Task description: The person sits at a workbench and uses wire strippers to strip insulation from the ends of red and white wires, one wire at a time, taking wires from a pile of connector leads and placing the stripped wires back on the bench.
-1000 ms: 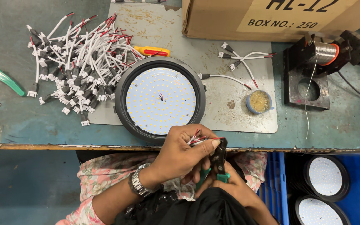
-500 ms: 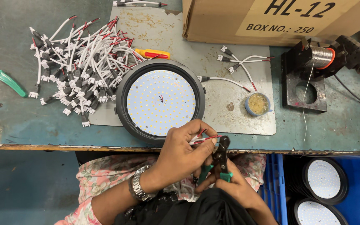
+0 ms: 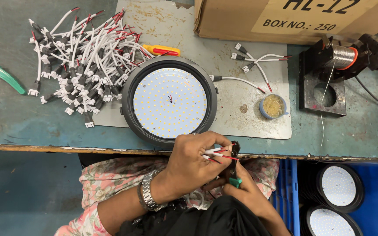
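The left hand [image 3: 195, 164] hovers just past the near edge of the tabletop [image 3: 31, 118], its grip pinched narrow on a short white wire [image 3: 213, 150] whose red and black ends stick out to the right. The right hand [image 3: 246, 192] sits below and beside it, its grip closed around the green handles of a small pair of pliers [image 3: 233, 168]. The dark head of the pliers rises up to meet the wire's red tips; whether it is biting them cannot be told. A metal watch [image 3: 147, 196] circles the left wrist.

On the tabletop, just behind the hands near the near edge, lies a round lamp [image 3: 169, 102] with a dark rim and a white face dotted with small yellow squares. It rests on a grey mat [image 3: 224, 61]. A heap of white wires with plugs [image 3: 82, 61] spreads toward the far left corner, touching the lamp's rim. A yellow and red screwdriver [image 3: 160, 50] lies just behind the lamp. To the lamp's right are a few loose wires [image 3: 254, 61] and a small blue tin of paste [image 3: 273, 106]. A cardboard box [image 3: 294, 19] stands at the far edge, with a spool of solder wire [image 3: 343, 57] on a black stand near the right edge. A green-handled tool [image 3: 5, 78] lies by the left edge.
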{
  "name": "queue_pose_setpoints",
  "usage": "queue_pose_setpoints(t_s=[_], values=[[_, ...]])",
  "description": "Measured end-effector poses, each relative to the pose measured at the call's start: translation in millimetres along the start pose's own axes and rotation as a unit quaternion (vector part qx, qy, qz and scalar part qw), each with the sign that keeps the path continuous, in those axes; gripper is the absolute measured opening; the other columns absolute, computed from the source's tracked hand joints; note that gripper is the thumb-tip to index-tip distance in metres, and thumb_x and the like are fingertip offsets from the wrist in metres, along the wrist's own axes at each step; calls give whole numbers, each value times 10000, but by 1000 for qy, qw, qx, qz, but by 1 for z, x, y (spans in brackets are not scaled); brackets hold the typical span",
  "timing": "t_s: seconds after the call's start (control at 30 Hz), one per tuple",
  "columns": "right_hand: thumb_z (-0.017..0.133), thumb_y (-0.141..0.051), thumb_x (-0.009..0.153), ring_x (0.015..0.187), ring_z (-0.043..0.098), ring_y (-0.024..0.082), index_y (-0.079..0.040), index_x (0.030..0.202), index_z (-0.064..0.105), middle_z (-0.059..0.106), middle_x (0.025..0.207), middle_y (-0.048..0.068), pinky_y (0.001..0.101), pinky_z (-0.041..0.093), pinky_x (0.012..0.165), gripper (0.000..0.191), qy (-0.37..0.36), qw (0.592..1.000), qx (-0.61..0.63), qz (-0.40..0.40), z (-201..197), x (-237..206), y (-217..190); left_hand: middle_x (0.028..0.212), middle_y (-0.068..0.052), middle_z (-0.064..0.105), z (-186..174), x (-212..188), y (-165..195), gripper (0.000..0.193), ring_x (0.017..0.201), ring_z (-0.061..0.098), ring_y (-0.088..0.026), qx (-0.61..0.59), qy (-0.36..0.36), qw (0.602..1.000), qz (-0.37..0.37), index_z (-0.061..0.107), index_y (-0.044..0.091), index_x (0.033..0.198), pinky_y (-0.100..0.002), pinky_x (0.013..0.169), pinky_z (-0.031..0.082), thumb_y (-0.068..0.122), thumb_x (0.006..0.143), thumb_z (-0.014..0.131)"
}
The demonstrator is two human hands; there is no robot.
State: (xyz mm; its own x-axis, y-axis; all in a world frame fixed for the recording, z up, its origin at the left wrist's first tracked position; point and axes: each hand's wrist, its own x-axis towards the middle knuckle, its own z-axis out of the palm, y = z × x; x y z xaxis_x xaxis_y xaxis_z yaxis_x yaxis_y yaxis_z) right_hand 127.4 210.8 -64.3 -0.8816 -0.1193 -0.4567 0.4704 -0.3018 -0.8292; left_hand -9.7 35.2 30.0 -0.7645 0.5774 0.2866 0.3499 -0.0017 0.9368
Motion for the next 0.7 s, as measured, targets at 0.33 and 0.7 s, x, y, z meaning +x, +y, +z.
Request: queue_pose_setpoints(t_s=[0.33, 0.7], values=[[565, 43, 782, 1020, 591, 118, -32, 1449, 448, 610, 1223, 61, 271, 515, 857, 681, 60, 979, -181, -78, 8, 2, -8, 758, -74, 740, -1, 2, 1, 177, 646, 744, -144, 18, 1, 1000, -13, 736, 29, 904, -270, 594, 562, 186, 828, 768], [547, 49, 775, 1039, 617, 123, -34, 1396, 468, 628, 1204, 61, 284, 524, 874, 632, 73, 974, -199, -83, 19, 3, -26, 785, -79, 747, -1, 4, 1, 190, 649, 739, -132, 7, -17, 999, -29, 736, 23, 929, -268, 604, 567, 178, 823, 768]])
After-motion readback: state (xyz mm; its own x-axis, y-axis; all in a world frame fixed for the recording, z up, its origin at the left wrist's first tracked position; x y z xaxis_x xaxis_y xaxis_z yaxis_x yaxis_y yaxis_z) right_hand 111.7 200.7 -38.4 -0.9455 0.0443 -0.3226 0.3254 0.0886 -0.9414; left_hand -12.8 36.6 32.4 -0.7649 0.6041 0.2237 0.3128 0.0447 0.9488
